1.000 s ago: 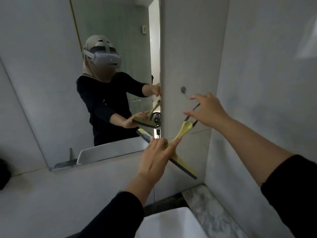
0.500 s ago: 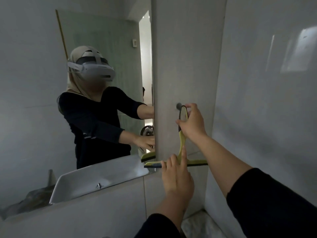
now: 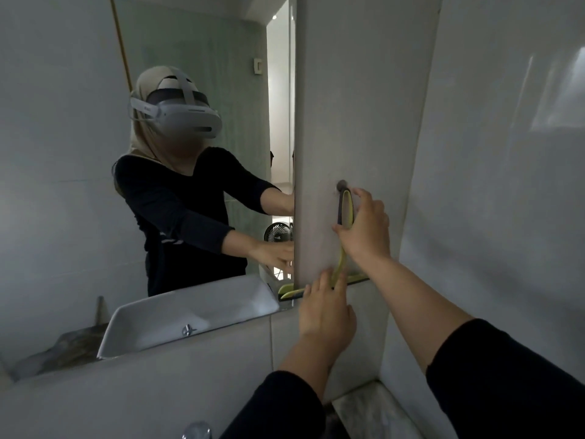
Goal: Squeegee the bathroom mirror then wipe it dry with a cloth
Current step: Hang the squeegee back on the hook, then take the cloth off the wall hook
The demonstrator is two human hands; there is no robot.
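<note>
The mirror [image 3: 79, 153] fills the left wall and reflects a person in a headset and black sleeves. A yellow-green squeegee [image 3: 345, 210] hangs upright against the white wall strip to the mirror's right, its handle loop at a small round wall hook [image 3: 341, 185]. My right hand [image 3: 367, 226] grips the handle loop just below the hook. My left hand [image 3: 326, 308] rests fingers-up on the lower handle and the blade [image 3: 357, 278], which lies level near the mirror's bottom right corner. No cloth is in view.
A white tiled side wall [image 3: 506, 185] closes in on the right. A marble ledge [image 3: 373, 413] runs along the bottom right corner. A chrome tap top [image 3: 196, 430] shows at the bottom edge. The white basin appears as a reflection [image 3: 190, 315] in the mirror.
The squeegee went from tilted in both hands to upright against the wall, its loop raised to the hook. My right hand rose with the handle; my left stayed low by the blade.
</note>
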